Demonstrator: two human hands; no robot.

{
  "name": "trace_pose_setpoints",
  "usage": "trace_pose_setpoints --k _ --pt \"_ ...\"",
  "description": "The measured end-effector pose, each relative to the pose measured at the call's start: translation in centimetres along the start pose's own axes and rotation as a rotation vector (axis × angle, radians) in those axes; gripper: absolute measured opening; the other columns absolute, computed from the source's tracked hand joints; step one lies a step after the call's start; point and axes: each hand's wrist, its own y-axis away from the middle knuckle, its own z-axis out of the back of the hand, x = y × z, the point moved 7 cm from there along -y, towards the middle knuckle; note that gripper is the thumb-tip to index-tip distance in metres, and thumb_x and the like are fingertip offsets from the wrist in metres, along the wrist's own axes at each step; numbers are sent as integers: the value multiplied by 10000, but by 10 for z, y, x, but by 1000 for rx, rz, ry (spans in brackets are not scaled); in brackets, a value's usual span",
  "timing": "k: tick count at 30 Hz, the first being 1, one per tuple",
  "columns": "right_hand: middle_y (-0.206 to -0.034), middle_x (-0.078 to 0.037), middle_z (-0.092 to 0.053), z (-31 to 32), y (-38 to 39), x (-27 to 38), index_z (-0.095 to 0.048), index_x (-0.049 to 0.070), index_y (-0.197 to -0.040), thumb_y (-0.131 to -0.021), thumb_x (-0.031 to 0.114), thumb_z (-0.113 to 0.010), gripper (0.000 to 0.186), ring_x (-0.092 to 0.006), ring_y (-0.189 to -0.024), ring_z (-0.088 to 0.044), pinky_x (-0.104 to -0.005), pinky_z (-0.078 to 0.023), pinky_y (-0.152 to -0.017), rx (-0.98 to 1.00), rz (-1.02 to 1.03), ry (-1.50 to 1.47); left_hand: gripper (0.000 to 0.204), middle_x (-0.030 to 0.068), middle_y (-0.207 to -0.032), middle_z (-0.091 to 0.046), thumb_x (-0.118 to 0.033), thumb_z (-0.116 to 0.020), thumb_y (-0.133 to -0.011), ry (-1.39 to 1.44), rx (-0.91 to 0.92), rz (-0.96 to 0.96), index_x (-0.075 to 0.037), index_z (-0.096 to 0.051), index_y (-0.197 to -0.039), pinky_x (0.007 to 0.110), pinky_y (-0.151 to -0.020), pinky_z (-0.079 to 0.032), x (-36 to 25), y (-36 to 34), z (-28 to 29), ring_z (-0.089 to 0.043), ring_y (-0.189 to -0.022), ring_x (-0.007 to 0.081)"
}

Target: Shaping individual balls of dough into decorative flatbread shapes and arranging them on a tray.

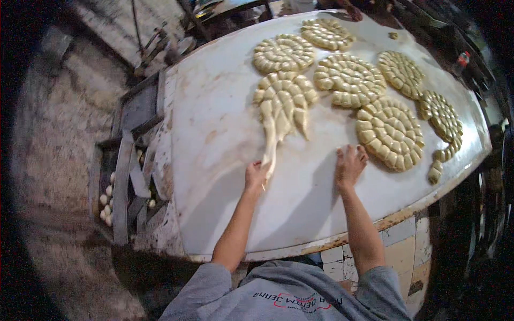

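Note:
My left hand (256,174) has its fingers closed on a long pulled strand of pale dough (269,147), which runs up to a partly drawn-out mass of segmented dough (284,96) on the white marble table (214,107). My right hand (349,163) rests on the tabletop with fingers bent and apart, holding nothing, beside the lower-left edge of a glossy round of dough pieces (390,131). Several more such rounds (348,80) lie across the back and right of the table, one trailing a short tail of loose pieces (439,166).
Metal trays (139,101) stand along the table's left side, the nearer holding several white egg-like objects (107,208). Another person's hand (353,13) is at the far edge. A small red item (463,60) is beyond the right edge. The table's rusty rim (321,246) curves in front of me.

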Motion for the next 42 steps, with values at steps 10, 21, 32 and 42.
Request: trace_pose_setpoints --k 10,21,32,42 --pt "-919 -120 -611 18 29 -50 -579 -34 -992 -843 139 -492 244 -209 -791 -570 -312 -457 -736 -155 -350 -707 292 79 -861 -601 -142 -642 -797 -297 18 -219 16 -514 -1006 271 -668 -465 56 139 164 -564 -765 140" --pt "-1086 -157 -440 17 196 54 -497 76 -1042 -728 172 -608 346 -334 -1000 -396 -460 -330 -885 336 542 -81 539 104 -964 -505 -441 -724 -636 -1152 -2 -900 -67 -512 -959 429 -792 -378 8 145 218 -453 -926 283" --pt "-1044 -114 -504 13 195 112 -540 70 -926 -687 134 -619 259 -319 -1034 -441 -429 -362 -858 251 520 -173 125 102 -863 -539 -164 -610 -719 -1096 -35 -819 -66 -533 -728 423 -745 -413 23 175 97 -504 -860 304" --pt "-897 -140 -521 -40 71 59 -526 56 -832 -713 131 -569 147 -321 -829 -447 -428 -357 -759 171 138 -149 57 119 -714 -541 -117 -556 -700 -963 -546 -747 -75 -549 -662 416 -656 -434 -13 66 114 -529 -739 306"
